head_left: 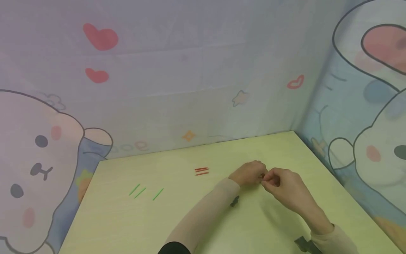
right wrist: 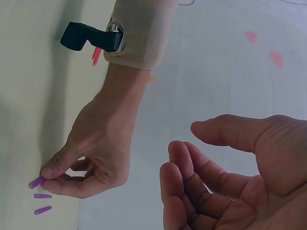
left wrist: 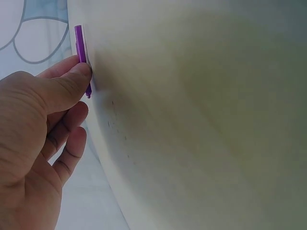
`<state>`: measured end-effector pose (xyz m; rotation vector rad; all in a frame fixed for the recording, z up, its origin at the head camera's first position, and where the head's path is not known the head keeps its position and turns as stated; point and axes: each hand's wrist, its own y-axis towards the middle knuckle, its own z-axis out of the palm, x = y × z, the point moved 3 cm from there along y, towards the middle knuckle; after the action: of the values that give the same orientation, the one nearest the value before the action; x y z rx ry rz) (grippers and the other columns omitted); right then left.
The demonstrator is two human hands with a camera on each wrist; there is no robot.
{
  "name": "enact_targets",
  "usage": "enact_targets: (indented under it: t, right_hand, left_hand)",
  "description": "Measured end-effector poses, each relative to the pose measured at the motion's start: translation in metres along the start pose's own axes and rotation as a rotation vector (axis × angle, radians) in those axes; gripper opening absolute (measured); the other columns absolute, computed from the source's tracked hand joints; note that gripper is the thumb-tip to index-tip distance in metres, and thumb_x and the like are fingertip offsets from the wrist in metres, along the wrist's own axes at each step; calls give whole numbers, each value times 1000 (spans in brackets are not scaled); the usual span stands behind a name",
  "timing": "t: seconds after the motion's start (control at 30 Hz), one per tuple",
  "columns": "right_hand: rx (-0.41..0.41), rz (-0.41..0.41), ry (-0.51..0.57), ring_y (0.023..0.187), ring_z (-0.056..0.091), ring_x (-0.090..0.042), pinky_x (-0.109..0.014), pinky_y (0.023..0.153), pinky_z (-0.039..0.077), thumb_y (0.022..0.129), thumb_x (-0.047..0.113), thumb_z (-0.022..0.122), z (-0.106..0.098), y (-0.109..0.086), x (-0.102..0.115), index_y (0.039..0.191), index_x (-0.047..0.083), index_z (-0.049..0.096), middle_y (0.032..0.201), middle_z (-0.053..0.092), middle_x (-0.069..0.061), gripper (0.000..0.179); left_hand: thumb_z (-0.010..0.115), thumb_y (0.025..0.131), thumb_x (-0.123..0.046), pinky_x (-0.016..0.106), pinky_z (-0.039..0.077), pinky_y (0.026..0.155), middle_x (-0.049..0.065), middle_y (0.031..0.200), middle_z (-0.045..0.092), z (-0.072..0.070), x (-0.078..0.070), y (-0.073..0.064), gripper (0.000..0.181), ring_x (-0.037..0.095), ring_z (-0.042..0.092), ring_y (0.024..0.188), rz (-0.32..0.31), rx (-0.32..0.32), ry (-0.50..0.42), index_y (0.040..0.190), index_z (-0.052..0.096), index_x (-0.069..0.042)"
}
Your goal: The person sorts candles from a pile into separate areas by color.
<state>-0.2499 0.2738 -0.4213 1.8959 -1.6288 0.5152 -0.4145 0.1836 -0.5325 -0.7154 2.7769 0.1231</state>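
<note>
My left hand [head_left: 250, 173] pinches a purple crayon [left wrist: 80, 45] between thumb and forefinger, low over the tabletop. Its narrowed tip shows below the thumb in the left wrist view. Two more purple crayons, one nearer [right wrist: 43, 196] and one farther [right wrist: 43, 210], lie beside that hand in the right wrist view. The head view hides all the purple ones behind the hands. Close by the left hand, my right hand [head_left: 287, 190] hovers above the table, holding nothing. Its thumb stands apart from loosely bent fingers in the right wrist view.
Several red crayons [head_left: 201, 170] lie grouped on the pale yellow table [head_left: 177, 218], left of the left hand. Three thin green sticks [head_left: 140, 192] lie slanted farther left. A printed cloth [head_left: 203, 77] hangs behind the table's back edge and along its right side.
</note>
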Motion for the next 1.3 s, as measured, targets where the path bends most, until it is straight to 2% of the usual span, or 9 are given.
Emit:
enact_targets:
  t: [0.17, 0.57, 0.8, 1.0, 1.3]
  right_hand:
    - [7, -11, 11, 80, 66, -10, -28, 68, 54, 101, 17, 81, 1, -1, 2, 100, 14, 79, 89, 74, 7, 4]
    - [9, -17, 24, 79, 67, -10, -28, 69, 55, 101, 15, 82, 2, -2, 8, 99, 14, 78, 87, 74, 7, 4]
    - [11, -24, 28, 78, 67, -9, -27, 68, 55, 100, 14, 82, 4, -1, 8, 99, 13, 78, 86, 73, 7, 4]
    - [18, -27, 29, 78, 67, -9, -27, 67, 55, 100, 15, 82, 5, -1, 8, 100, 13, 78, 86, 74, 7, 4]
    - [31, -23, 35, 79, 67, -9, -27, 68, 55, 101, 14, 81, 5, -2, 9, 100, 12, 78, 87, 74, 7, 4]
  left_hand:
    - [85, 102, -24, 15, 44, 71, -9, 85, 62, -1, -1, 0, 5, 6, 51, 83, 19, 2, 23, 99, 88, -25]
    - [86, 101, -25, 15, 42, 69, -9, 84, 60, 0, 2, 1, 8, 5, 49, 81, 32, -23, 40, 93, 85, -25]
    - [88, 98, -31, 14, 44, 71, -12, 87, 62, -1, 2, 2, 5, 4, 53, 86, 51, -39, 81, 96, 87, -27]
    - [89, 97, -30, 14, 44, 73, -13, 88, 63, -5, 1, 1, 4, 4, 53, 87, 47, -46, 67, 99, 88, -26]
    - [87, 100, -31, 13, 45, 76, -15, 89, 65, -7, 1, -2, 6, 2, 54, 88, 49, -46, 84, 104, 89, -28]
